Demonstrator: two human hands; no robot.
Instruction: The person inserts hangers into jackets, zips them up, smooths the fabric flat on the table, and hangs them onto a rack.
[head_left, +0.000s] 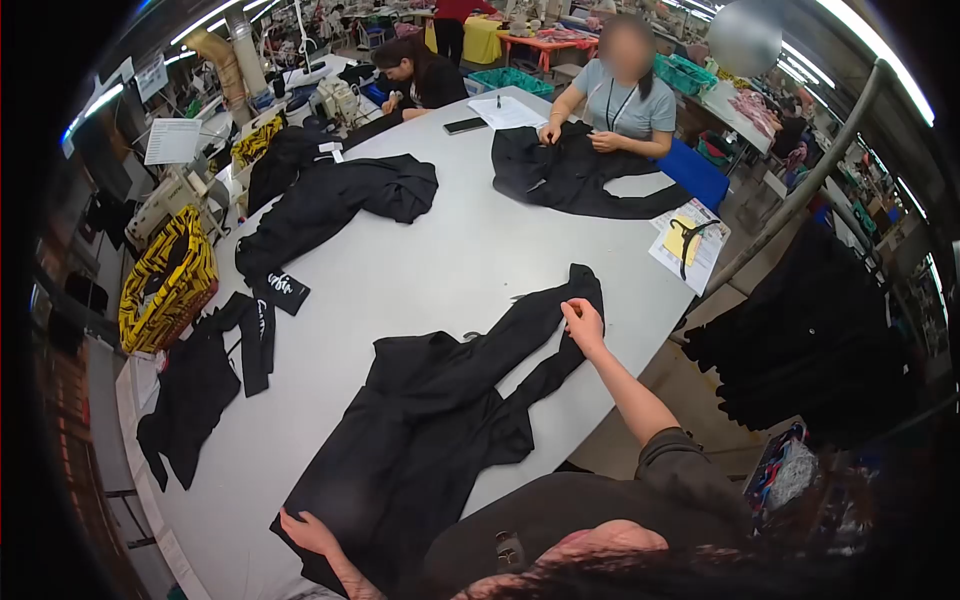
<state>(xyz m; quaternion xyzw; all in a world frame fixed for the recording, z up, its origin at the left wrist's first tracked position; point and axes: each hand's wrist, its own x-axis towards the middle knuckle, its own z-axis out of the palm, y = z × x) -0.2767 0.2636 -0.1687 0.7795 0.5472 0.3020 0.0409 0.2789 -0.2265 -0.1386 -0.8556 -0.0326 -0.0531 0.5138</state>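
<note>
A long-sleeved black garment (400,430) lies spread on the white table (470,255) in front of me. My left hand (312,534) rests on its lower left edge, fingers apart and lying fairly flat. At the far end of the sleeves, my right hand (583,325) is over the black cloth with thumb and fingers brought together; whether cloth is between them is too small to tell. A small grey curved object (472,336) shows beside the garment's upper edge.
More black garments (340,200) lie at the back left and left (195,390), near a yellow-black basket (168,275). Across the table a person in grey (628,100) handles black cloth (580,175). Papers with a black hanger (688,245) lie at the right edge.
</note>
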